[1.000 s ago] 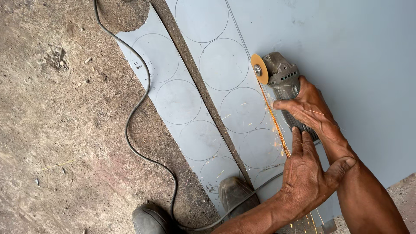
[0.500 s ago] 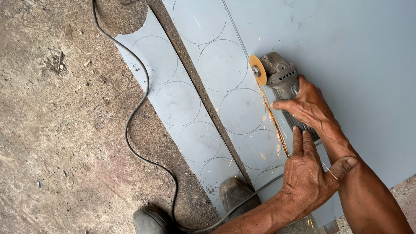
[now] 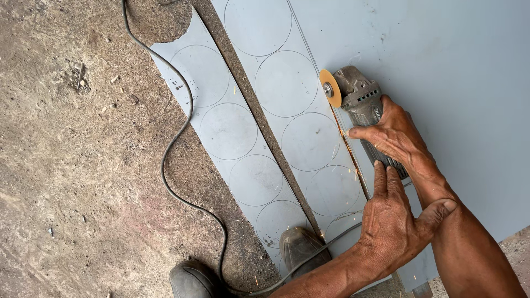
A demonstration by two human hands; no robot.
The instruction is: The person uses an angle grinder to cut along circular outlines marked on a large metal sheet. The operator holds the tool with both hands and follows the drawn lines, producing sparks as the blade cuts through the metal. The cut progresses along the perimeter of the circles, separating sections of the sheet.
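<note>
While we look down from the head camera, we log one angle grinder (image 3: 361, 102), grey-bodied, its orange disc (image 3: 330, 88) standing on edge against a pale blue metal sheet (image 3: 441, 83) that lies flat on the dirt floor (image 3: 66, 182). Our right hand (image 3: 393, 135) lies over the grinder's body, fingers (image 3: 369, 134) wrapped around it; our left hand (image 3: 393, 223) sits just behind, fingers pressed flat beside the right wrist, holding nothing that we can tell. A few sparks (image 3: 349, 144) trail along the cut line below the disc. Scribed circles (image 3: 287, 83) mark the sheet and a separate narrow strip (image 3: 232, 132). A black cable (image 3: 176, 138) snakes across the floor past two dark shoes (image 3: 301, 245).
</note>
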